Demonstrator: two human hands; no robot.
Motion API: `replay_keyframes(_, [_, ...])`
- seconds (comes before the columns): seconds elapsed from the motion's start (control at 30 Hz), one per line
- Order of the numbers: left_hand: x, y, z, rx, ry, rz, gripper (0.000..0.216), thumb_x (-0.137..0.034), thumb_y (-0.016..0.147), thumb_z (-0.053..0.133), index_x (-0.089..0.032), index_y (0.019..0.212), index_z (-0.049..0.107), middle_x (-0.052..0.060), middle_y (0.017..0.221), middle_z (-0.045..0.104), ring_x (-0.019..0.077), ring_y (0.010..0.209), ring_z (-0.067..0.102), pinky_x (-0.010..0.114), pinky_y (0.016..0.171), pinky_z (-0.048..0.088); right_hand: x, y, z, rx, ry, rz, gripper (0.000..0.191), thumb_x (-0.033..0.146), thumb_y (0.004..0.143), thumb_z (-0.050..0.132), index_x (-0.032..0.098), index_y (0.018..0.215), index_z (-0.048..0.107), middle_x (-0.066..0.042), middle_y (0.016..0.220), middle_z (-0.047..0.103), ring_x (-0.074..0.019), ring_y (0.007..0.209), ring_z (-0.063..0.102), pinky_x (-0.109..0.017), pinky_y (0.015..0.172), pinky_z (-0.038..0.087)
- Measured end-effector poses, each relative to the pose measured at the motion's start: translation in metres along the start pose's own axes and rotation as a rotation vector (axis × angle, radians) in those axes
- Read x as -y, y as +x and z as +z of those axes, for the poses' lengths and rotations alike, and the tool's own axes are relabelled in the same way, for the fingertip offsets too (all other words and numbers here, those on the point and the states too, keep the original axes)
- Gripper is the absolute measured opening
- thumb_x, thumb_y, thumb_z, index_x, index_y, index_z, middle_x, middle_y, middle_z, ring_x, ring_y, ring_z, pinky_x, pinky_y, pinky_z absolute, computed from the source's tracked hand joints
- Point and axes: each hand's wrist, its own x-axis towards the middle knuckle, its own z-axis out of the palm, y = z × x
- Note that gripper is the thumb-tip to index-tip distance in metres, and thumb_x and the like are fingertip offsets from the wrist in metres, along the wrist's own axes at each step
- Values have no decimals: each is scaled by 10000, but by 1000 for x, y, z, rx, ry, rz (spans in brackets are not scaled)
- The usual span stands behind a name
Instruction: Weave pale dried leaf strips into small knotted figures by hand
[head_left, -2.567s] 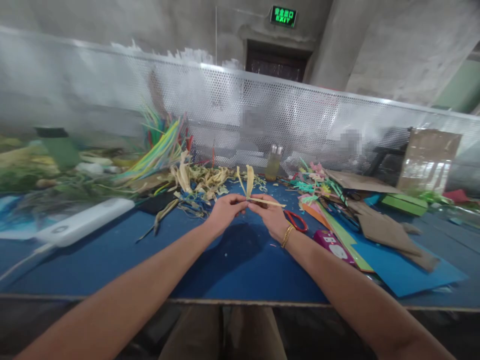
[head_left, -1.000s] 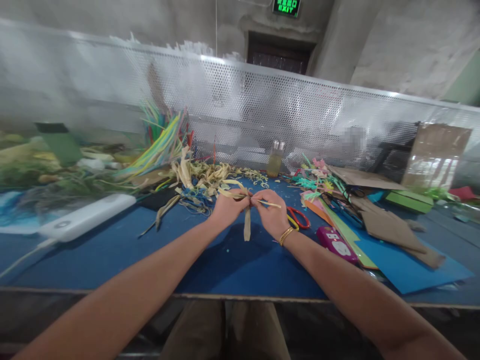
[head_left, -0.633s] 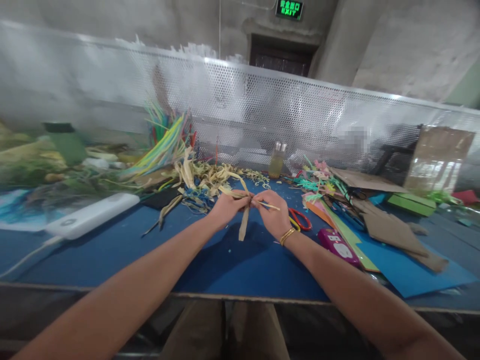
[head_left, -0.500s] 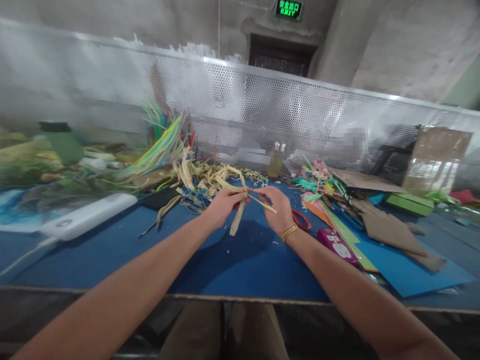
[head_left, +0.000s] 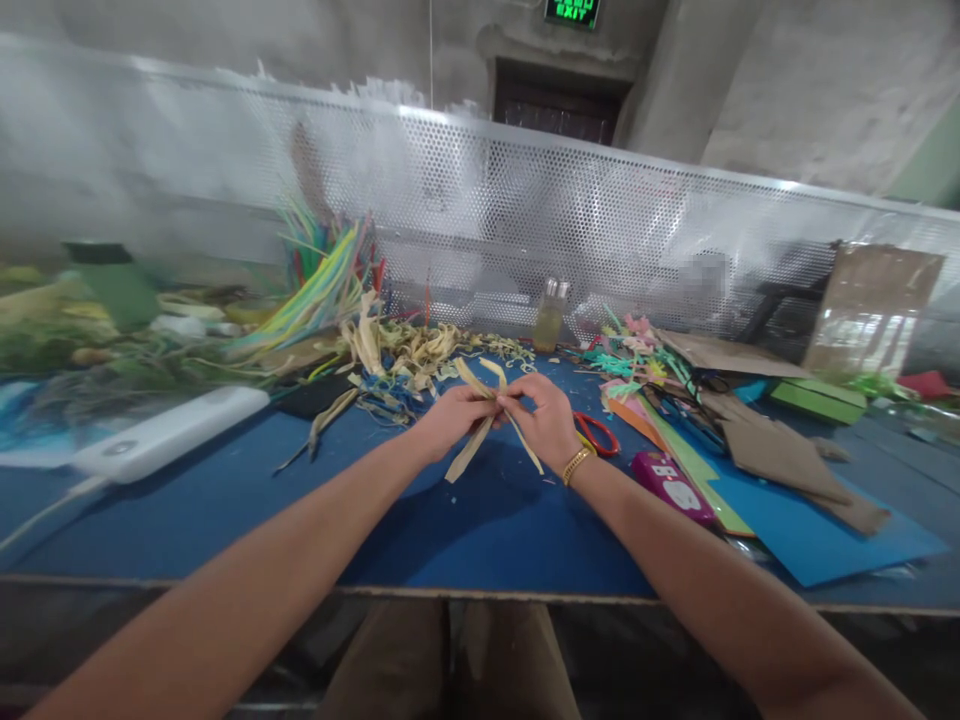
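Pale, dry corn-husk strips cross one another between my two hands, above the blue tabletop. My left hand pinches them from the left, thumb on top. From the right, my right hand pinches the same strips, its fingertips meeting those of the left. Two ends hang down toward me and two stick up on the far side. Just where the strips cross is hidden by the fingertips. Red-handled scissors lie right beside my right wrist.
Behind my hands lies a heap of dry husk pieces. A white power strip is at left, a glass bottle at the back. On the right are a purple box-like thing, coloured paper and cardboard.
My right fingers have closed in against my left fingertips. The strip that slanted across the right hand now hangs down, and the strips cross in an X.
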Motion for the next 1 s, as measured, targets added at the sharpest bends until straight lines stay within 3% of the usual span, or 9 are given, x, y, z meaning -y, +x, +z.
replay_keyframes(0.13, [3,1,-2,-22,45,5,155,-278,711,598,-150,727,685,27,622,636,121,552,535,234,526,362,4,-2,1,-22,-72,-8,128,251,857,561,188,750,590,-28,794,617,-155,786,560,-274,747,428])
replay_keyframes(0.47, [-5,1,1,-135,157,62,156,-138,651,554,-156,498,580,-11,494,531,99,493,464,230,520,362,8,-5,7,-44,-148,-51,182,249,873,510,195,700,513,-25,755,558,-160,746,514,-283,703,400])
replay_keyframes(0.7, [2,2,0,-1,-126,-3,165,-278,684,679,-150,788,686,31,693,640,120,637,558,228,588,404,-6,3,2,-119,8,119,181,327,812,598,187,702,572,-19,724,598,-151,702,565,-274,689,455])
replay_keyframes(0.87, [5,5,-2,-70,-125,18,183,-318,705,659,-151,776,681,32,716,629,111,622,523,225,572,376,4,4,-10,-225,-82,120,201,379,810,608,183,765,605,-32,736,606,-149,679,550,-279,676,462])
replay_keyframes(1.0, [5,6,-2,-144,46,85,157,-296,715,600,-159,655,646,7,637,581,118,595,475,236,571,362,20,2,-13,-39,-156,-27,214,367,874,542,217,891,694,-40,756,649,-162,739,576,-292,737,444])
